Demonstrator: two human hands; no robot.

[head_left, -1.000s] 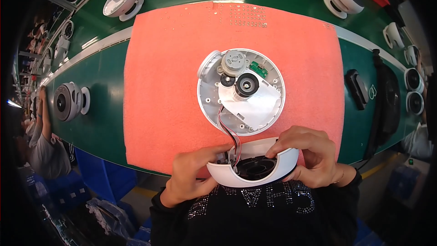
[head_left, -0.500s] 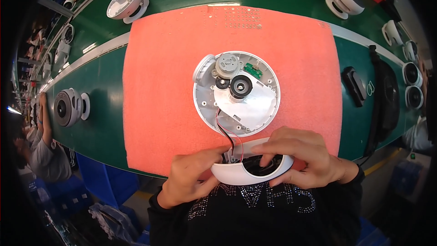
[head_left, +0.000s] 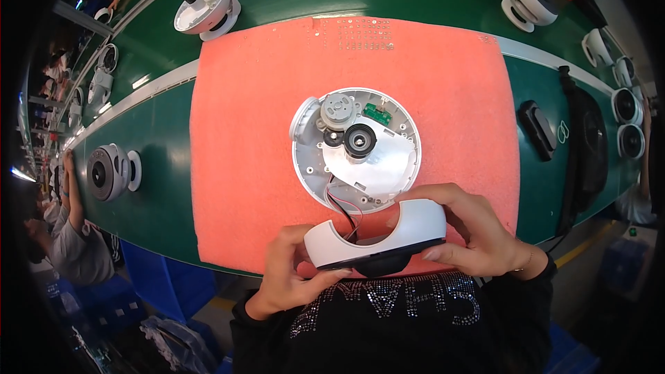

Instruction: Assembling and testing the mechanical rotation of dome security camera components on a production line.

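White shell [head_left: 377,235] now tilted upright, left hand [head_left: 291,273] and right hand [head_left: 467,232] fingers around its ends.

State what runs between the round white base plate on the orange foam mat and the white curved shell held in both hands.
In the head view, thin red and black wires run from the base plate into the shell.

The wires [head_left: 344,213] vanish into the white shell [head_left: 377,232], its underside hidden from me; the worker [head_left: 66,235] at the left is mostly cut off.

Bright overhead light, sharp centre, glare on green belt [head_left: 291,0], fisheye bend w/ dark vignette at edges
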